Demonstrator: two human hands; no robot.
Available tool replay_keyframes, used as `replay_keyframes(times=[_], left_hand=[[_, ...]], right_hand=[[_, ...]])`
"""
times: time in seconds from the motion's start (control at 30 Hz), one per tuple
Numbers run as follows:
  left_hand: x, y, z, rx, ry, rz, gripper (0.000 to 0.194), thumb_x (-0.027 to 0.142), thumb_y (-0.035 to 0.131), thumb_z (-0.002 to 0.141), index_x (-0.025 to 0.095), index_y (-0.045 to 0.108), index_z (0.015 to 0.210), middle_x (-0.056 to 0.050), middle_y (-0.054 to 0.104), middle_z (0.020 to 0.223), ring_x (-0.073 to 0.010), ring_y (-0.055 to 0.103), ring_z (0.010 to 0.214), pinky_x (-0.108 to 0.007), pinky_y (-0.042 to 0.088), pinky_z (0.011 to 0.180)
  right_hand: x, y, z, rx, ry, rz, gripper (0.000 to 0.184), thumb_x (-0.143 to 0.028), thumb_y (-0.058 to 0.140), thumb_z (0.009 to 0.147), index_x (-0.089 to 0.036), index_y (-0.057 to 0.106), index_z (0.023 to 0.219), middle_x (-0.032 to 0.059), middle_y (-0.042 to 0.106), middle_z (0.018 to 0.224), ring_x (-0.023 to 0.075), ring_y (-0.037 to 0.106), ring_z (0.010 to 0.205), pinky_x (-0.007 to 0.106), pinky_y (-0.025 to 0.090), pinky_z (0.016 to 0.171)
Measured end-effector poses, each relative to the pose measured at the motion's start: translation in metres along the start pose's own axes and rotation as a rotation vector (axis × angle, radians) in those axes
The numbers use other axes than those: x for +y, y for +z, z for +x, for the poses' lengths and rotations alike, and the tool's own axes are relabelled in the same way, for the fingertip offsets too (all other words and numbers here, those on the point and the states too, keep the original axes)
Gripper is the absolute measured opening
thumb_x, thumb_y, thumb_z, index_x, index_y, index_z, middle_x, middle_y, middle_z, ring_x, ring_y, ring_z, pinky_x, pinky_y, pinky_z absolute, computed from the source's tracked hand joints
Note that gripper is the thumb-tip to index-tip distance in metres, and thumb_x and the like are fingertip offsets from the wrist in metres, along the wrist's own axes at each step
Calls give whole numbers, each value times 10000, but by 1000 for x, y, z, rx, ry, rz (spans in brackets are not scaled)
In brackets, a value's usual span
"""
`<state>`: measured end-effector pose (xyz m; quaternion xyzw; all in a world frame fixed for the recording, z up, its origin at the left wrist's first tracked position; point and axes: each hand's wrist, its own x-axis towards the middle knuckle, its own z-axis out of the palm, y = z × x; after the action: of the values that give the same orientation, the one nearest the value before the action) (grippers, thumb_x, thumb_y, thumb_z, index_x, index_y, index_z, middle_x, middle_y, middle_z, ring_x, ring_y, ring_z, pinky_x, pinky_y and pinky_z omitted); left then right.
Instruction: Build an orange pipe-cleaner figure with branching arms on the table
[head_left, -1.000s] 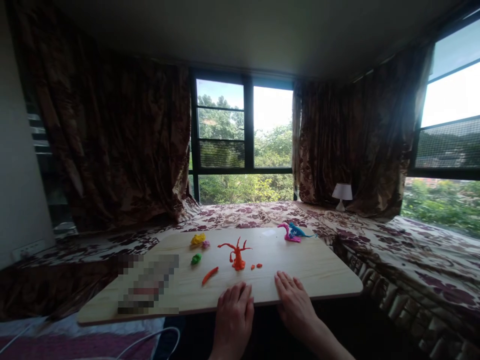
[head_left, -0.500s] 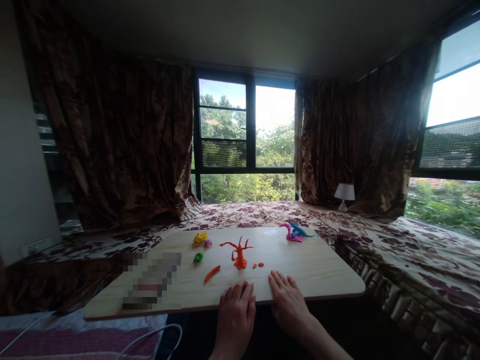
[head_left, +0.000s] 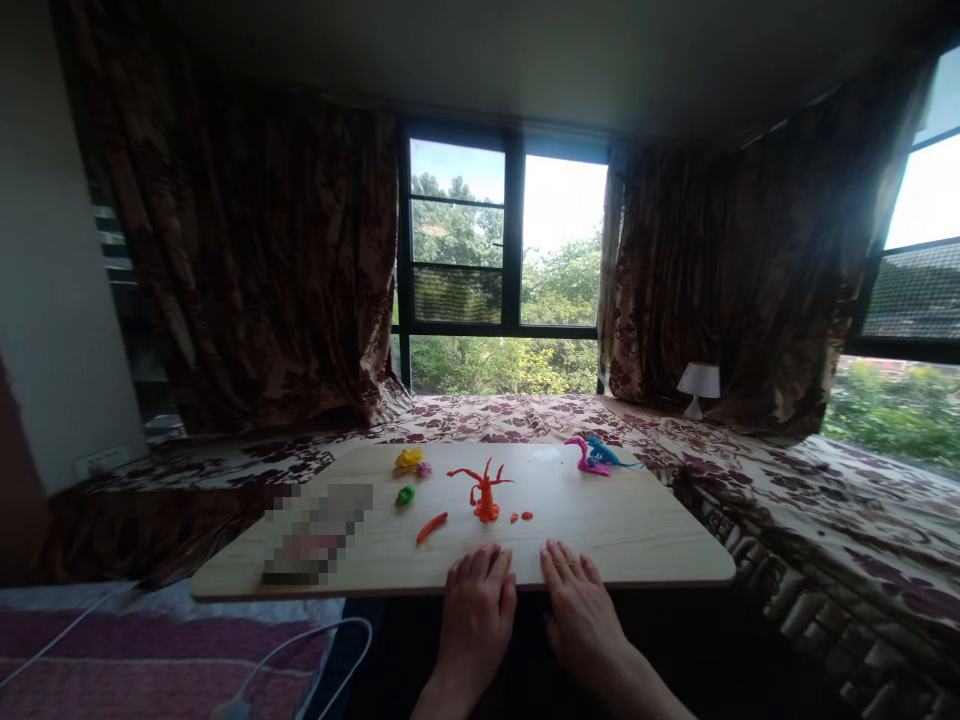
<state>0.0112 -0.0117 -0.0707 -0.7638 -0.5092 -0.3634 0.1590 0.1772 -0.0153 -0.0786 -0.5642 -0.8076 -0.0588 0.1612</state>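
My left hand (head_left: 474,620) and my right hand (head_left: 581,620) lie flat and open, side by side, on the near edge of a light wooden board (head_left: 637,530). Neither holds anything. Just beyond the fingers stands an orange clay tree figure (head_left: 484,490) with a few orange crumbs (head_left: 522,517) to its right and an orange clay strip (head_left: 431,527) to its left. Farther left lie a green lump (head_left: 406,494) and a yellow lump with a pink bit (head_left: 410,461). At the board's far right sit a pink and a blue clay figure (head_left: 596,455).
A blurred patch (head_left: 319,533) covers the board's left part. A flowered cloth (head_left: 787,490) covers the platform around it, with a small white lamp (head_left: 697,388) by brown curtains and windows. A white cable (head_left: 300,650) loops at the lower left.
The view has swung slightly left and up. My right hand has slid left along the board's edge, closer to my left hand. The clay pieces have not moved.
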Motion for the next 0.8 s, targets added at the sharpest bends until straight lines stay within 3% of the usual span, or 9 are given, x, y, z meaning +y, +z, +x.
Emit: replay_keyframes(times=[0.17,0.3,0.43,0.6,0.7,0.8], left_hand=[[-1,-3,0,-25,-6,-15,333,200,378,840,260,525,1133,-36,541,1100,-198,481,992,-394,363,888],[2,-6,0,-21,-19,-23,332,198,372,841,253,532,1126,-43,544,1087,-203,479,985,-402,360,886],[4,-6,1,-7,-23,-15,329,193,379,836,258,539,1116,-42,548,1080,-203,486,980,-400,359,884],[3,-3,2,-6,-1,-7,324,197,390,832,256,544,1111,-40,547,1095,-203,487,993,-386,365,880],[1,-2,3,-15,10,-11,328,199,384,836,257,539,1118,-40,547,1095,-203,485,995,-384,369,874],[1,-3,2,-31,-2,-19,332,202,372,842,253,529,1131,-42,541,1101,-205,475,1006,-394,359,885]], right_hand=[[20,-8,17,-39,60,-24,722,-172,418,648,-123,270,1353,85,230,1415,223,188,1297,424,111,1039],[28,-5,-9,0,102,-78,723,-154,404,655,-114,251,1360,75,210,1421,220,157,1306,416,89,1045],[12,-2,-28,19,57,-75,726,-164,411,661,-114,238,1364,62,167,1433,214,106,1316,393,55,1056],[1,-7,-1,-11,10,-23,714,-166,412,669,-125,244,1362,74,189,1429,210,143,1309,399,67,1051],[12,-11,14,-30,39,-30,701,-160,414,667,-120,270,1352,90,228,1417,220,185,1297,409,84,1043],[28,-10,8,-12,112,-62,695,-145,403,667,-104,274,1349,94,241,1412,222,184,1297,418,83,1040]])
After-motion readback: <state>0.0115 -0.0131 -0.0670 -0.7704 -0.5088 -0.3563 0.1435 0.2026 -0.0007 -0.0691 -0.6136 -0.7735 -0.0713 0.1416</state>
